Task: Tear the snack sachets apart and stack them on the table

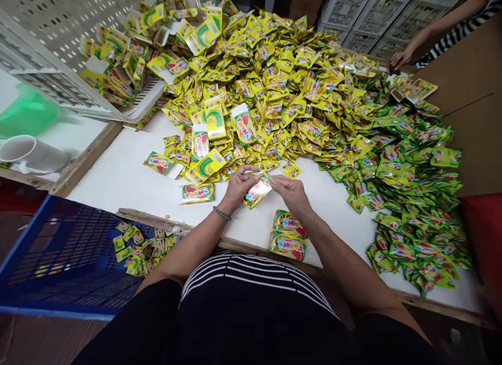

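Between my two hands is a small green and yellow carton (257, 191) with a red fruit picture, tilted above the white table. My left hand (238, 188) grips its left side, thumb and fingers near the upper end. My right hand (291, 191) pinches the upper right corner. Below my right hand, two closed TWINS cartons (288, 243) lie one against the other. Another TWINS carton (197, 193) lies flat left of my left hand, and a carton with an open white flap (159, 162) is farther left. Several more open cartons (243, 124) rest on the yellow sachets ahead.
A big heap of yellow sachets (270, 77) covers the back; green sachets (408, 166) pile up on the right. A white crate (50, 46) with cartons tips in at back left. A blue crate (74, 281) stands below the edge. Another person's hand (402, 56) rests at far right.
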`<action>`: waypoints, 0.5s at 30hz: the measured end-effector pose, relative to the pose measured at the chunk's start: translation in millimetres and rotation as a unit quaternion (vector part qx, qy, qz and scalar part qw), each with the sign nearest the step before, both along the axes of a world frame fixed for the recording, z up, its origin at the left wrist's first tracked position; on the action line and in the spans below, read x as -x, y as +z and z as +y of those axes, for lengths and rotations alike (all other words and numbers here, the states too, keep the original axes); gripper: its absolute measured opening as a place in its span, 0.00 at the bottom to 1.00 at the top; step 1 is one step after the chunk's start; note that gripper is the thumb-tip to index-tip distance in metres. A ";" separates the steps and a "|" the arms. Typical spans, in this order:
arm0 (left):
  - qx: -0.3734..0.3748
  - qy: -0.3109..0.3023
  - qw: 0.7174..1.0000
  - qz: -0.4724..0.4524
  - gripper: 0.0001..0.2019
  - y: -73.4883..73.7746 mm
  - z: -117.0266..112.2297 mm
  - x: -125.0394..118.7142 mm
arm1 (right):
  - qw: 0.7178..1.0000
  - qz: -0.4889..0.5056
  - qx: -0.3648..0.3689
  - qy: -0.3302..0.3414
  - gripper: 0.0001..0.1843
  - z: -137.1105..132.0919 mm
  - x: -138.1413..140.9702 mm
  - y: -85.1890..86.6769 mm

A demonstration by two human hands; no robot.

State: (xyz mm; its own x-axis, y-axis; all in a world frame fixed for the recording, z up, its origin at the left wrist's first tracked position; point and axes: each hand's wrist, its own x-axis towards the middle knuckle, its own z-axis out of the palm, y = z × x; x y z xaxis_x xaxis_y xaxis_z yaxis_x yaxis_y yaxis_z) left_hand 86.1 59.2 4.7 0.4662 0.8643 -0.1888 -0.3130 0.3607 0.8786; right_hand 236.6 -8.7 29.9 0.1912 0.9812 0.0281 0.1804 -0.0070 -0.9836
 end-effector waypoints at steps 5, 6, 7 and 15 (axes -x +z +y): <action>-0.001 -0.027 1.000 0.006 0.27 3.6 -1.8 -4.1 | 0.996 -0.087 -0.012 -0.001 0.16 -2.3 7.3 3.4; -0.007 -0.035 0.999 0.011 0.28 3.6 -2.1 -5.8 | 0.998 -0.068 0.004 -0.001 0.19 0.2 5.4 2.1; -0.016 -0.042 0.999 0.019 0.28 3.2 -2.2 -7.3 | 0.999 -0.041 0.021 -0.007 0.22 2.8 1.6 0.0; -0.223 -0.100 0.942 0.230 0.17 -15.3 -2.1 -4.3 | 0.972 -0.064 0.203 -0.101 0.33 -24.2 -85.5 -26.4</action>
State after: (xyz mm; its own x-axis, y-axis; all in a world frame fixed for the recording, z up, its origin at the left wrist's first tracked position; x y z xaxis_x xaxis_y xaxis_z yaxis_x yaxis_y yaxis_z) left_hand 90.4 57.2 -10.5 0.5853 0.8093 -0.0503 0.1732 -0.0642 0.9828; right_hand 322.1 -33.0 3.5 0.4017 0.8592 -0.3168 0.2550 -0.4372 -0.8625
